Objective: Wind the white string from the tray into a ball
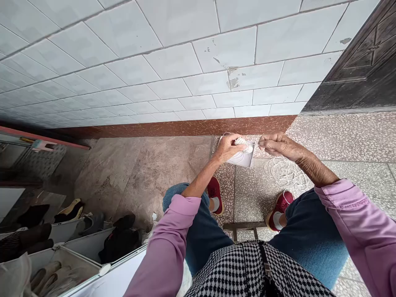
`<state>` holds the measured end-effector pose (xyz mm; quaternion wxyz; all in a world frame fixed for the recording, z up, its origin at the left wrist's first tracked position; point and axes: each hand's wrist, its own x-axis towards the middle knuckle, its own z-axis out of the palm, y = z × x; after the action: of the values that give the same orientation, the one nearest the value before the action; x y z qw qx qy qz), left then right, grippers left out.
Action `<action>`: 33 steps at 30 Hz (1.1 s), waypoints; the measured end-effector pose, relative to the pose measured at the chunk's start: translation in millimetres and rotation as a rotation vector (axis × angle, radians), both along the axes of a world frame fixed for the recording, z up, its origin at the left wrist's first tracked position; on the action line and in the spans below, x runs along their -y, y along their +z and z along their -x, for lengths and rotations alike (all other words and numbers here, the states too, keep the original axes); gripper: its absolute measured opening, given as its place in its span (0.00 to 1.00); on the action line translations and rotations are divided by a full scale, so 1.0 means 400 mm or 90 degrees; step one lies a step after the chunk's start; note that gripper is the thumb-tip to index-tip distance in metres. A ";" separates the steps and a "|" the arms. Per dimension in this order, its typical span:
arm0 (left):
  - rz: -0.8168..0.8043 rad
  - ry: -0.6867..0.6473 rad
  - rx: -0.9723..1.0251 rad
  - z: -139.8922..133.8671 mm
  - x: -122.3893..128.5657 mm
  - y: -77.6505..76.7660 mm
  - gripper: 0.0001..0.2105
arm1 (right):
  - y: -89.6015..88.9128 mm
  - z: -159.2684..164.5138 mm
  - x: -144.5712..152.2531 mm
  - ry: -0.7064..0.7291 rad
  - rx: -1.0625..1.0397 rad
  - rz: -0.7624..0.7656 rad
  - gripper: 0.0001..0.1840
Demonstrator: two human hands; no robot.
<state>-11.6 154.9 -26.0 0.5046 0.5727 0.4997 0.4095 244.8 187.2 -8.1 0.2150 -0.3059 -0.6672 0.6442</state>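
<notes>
- My left hand [227, 150] grips the ball [246, 146] over the box [248, 161].
- My right hand [278, 145] pinches what looks like its strand [259, 143]; loose coils [287, 172] lie on the floor [355, 134] nearby.
- I seem mid-winding or unwinding; either way, the next move calls for light tension.

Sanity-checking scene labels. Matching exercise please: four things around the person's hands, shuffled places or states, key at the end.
Things
1. Wound bundle of white cord
2. Loose tangle of white cord
3. Shallow, square-cornered white box
4. Right hand

Places or states
A. Open-topped, below the left hand
B. Thumb and fingers closed together
C. Gripped in the left hand
D. Spread in loops over the speckled stone-chip floor

Pairs: 1-C, 2-D, 3-A, 4-B
</notes>
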 end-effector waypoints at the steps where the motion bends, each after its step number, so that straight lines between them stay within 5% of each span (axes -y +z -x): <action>1: -0.018 -0.014 -0.016 -0.001 0.002 0.003 0.16 | 0.000 -0.001 0.000 0.000 -0.034 0.051 0.23; 3: 0.001 -0.072 -0.016 -0.003 0.010 0.011 0.17 | -0.006 -0.002 -0.005 -0.032 -0.077 0.085 0.25; 7: 0.115 -0.152 0.090 -0.006 0.026 0.027 0.22 | -0.027 0.005 -0.019 -0.098 -0.021 -0.031 0.33; 13: 0.154 -0.087 0.221 0.008 0.024 0.038 0.22 | -0.031 0.010 -0.020 -0.103 0.016 -0.115 0.35; 18: 0.170 -0.036 0.235 0.021 0.012 0.023 0.23 | -0.009 -0.002 -0.009 -0.369 0.047 -0.343 0.19; 20: 0.173 -0.019 0.244 0.020 0.008 0.017 0.23 | -0.006 0.011 0.009 -0.427 0.015 -0.305 0.15; 27: 0.192 0.011 0.294 -0.005 0.008 0.024 0.23 | -0.042 0.117 0.056 -0.304 -0.061 -0.042 0.24; 33: 0.195 0.020 0.301 -0.010 0.010 0.027 0.24 | -0.037 0.122 0.056 -0.337 -0.063 -0.112 0.21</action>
<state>-7.8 151.0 -15.4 0.6817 0.3703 0.4330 0.4590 195.9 164.7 -23.1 0.4337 -0.4177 -0.6063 0.5194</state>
